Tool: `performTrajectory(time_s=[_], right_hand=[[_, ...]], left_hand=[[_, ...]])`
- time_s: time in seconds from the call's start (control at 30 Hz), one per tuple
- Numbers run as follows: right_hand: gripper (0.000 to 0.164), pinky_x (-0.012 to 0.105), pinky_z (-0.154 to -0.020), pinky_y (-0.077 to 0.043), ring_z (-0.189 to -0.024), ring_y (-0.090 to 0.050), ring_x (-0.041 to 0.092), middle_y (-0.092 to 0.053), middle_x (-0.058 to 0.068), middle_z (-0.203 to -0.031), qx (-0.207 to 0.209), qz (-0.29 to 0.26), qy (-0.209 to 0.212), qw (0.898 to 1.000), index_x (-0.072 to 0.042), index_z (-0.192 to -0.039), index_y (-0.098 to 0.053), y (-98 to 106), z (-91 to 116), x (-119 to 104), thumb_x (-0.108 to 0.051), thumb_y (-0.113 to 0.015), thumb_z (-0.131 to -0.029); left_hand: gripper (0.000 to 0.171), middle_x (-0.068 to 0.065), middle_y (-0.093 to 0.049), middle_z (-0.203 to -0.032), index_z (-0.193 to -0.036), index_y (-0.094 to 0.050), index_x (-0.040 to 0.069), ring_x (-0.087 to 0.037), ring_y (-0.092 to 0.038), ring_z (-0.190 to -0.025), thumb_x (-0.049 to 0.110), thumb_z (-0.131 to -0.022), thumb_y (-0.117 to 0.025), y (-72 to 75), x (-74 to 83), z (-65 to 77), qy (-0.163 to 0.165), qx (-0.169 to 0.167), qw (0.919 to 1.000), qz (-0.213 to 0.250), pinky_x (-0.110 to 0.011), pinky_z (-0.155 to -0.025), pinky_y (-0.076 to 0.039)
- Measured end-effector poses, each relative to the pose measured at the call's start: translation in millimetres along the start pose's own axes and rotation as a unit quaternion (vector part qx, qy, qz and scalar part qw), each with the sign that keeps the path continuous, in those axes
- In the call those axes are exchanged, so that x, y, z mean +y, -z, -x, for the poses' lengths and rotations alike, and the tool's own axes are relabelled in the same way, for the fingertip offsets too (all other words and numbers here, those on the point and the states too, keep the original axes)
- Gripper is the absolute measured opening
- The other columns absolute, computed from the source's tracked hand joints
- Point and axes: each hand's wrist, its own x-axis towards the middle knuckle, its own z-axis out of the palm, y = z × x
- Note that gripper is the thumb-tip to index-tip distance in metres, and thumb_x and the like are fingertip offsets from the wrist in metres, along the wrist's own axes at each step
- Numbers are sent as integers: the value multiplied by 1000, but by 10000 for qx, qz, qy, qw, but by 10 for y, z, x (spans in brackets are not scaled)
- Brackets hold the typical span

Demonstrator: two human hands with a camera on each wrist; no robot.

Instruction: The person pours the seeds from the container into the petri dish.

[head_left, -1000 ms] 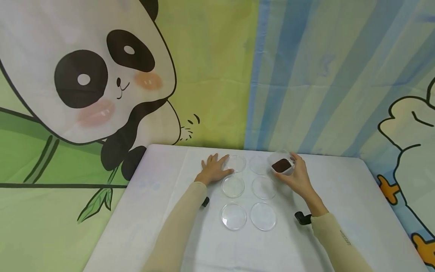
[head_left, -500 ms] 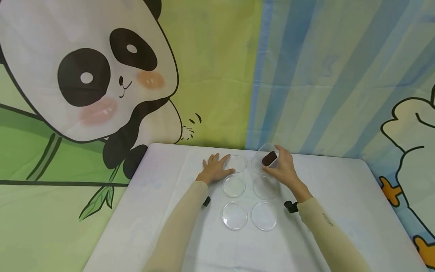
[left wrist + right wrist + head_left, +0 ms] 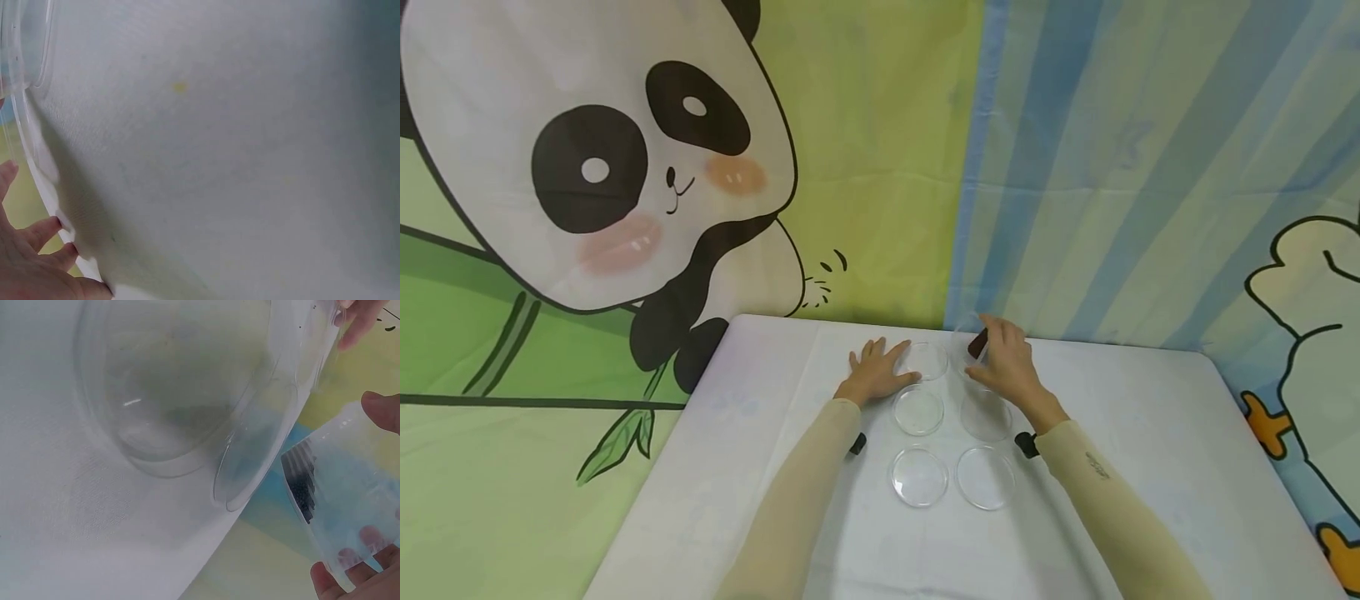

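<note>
My right hand [image 3: 1009, 360] grips a clear plastic cup [image 3: 356, 481], thumb on one side and fingers on the other. Small dark grains [image 3: 301, 481] have gathered against one side of the tilted cup. It is held at the far right dish [image 3: 256, 450], which the cup and hand largely cover in the head view. My left hand [image 3: 874, 375] lies on the table with fingers spread, thumb and forefinger at the rim of the far left dish [image 3: 925, 362]. Whether grains lie in the dishes cannot be made out.
Several clear round dishes stand in two columns on the white table [image 3: 775, 417], among them the middle left dish [image 3: 918, 410], middle right dish [image 3: 986, 415], near left dish [image 3: 920, 477] and near right dish [image 3: 986, 478]. A printed curtain [image 3: 880, 167] hangs behind the far edge.
My right hand has carried the cup leftward to the far right dish and tipped it further; the dark grains have shifted within it. My left hand has stayed in place.
</note>
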Motion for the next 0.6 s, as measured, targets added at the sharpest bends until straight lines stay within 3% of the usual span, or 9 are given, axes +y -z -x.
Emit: performTrajectory(time_s=[0.3,0.6], right_hand=[[102,69,-104,-26,-137,-27,49,-33,26,-149,-295,492,94,9983,-8,-155,-29,-71,-62,-89,-24,-90,-75],[100,67,-101,-30,-135,-30,48,-32,26,-148,-208,993,632,9928,-11,-155,-28,-126,-102,-100,-21,-88,-76]], left_hand=[[79,-20,-22,-162,-158,-31,33,-44,-13,-148,69,-92,-55,21,25,20,43,-23,10000,-83,-73,-110,-8],[80,-19,-22,-161,-158,-31,34,-44,-13,-148,69,-91,-55,18,17,13,40,0,9999,-94,-73,-110,-8]])
